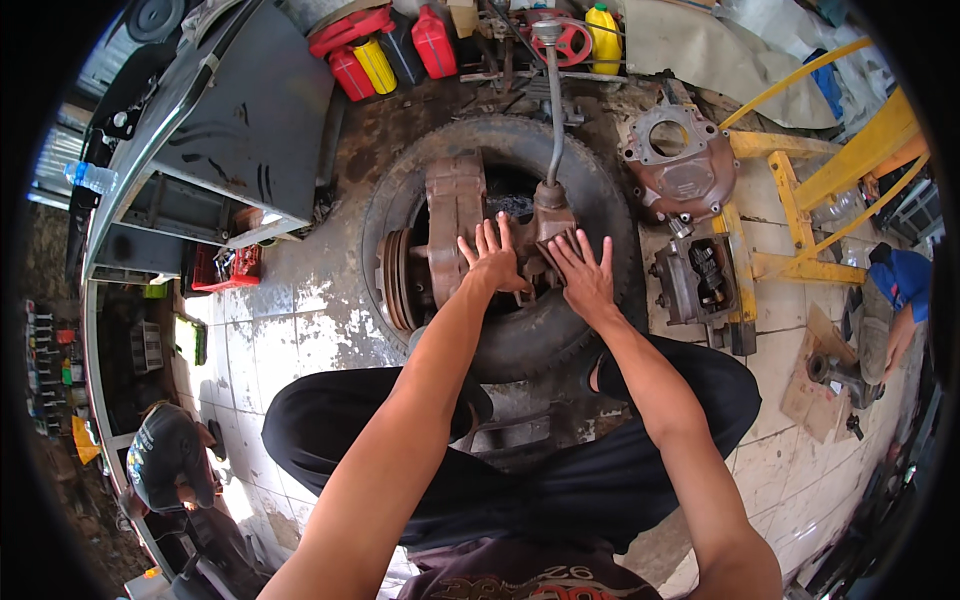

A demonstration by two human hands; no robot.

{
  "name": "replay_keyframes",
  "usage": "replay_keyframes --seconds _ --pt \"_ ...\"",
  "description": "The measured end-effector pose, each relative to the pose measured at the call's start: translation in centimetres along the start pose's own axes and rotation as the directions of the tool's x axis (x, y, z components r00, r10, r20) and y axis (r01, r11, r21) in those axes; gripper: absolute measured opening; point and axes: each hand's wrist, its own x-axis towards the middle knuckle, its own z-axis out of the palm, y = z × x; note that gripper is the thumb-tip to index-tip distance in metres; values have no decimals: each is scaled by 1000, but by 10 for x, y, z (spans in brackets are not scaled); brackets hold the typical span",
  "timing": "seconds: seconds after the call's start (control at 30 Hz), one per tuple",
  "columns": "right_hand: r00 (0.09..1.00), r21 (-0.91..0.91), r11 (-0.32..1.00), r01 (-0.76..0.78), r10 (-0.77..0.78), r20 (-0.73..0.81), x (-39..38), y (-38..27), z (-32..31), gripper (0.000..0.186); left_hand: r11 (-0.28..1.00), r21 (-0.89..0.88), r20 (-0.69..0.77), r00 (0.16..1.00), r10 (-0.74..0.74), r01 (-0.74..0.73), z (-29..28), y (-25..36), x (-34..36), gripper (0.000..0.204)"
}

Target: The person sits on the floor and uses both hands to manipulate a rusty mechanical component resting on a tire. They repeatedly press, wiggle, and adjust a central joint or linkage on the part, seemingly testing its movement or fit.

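Note:
A rusty brown gearbox (455, 205) lies across a large black tyre (510, 350), with a ribbed round drum (397, 280) at its left end. From its right part a long grey gear lever (556, 110) rises and leans away from me. My left hand (492, 265) is spread over the middle of the gearbox, fingers pointing away and nothing held. Beside it, my right hand (585, 282) also has its fingers apart, by the foot of the lever. Both seem to rest on or just above the metal; exact contact is hard to tell.
A bell housing (690, 185) and an opened gear case (697, 275) stand to the right, near a yellow frame (790, 205). Jerrycans (433, 42) line the back. At left are a metal cabinet (235, 120), a red crate (226, 266) and a crouching person (168, 455); another person's hand (900, 342) shows far right.

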Motion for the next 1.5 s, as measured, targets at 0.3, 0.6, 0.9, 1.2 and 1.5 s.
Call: replay_keyframes --seconds 0.3,0.6,0.9,1.2,1.5 --pt "998 13 1000 -16 17 -57 1 -6 -2 61 1000 7 9 1000 -5 5 1 -1 -1 150" --pt "1000 65 997 31 -31 4 -2 4 -8 66 1000 10 -6 1000 10 -10 2 -3 1 150" --pt "984 82 983 -163 168 -57 -2 -10 -4 61 1000 -6 -21 1000 12 -12 2 -2 2 151" --pt "999 84 996 -23 26 -35 -3 -8 0 71 1000 -2 -27 999 24 -24 3 -3 -2 150" --pt "996 68 994 -86 86 -1 -5 -3 -6 69 1000 1 -24 999 26 -26 1 -1 -2 150"
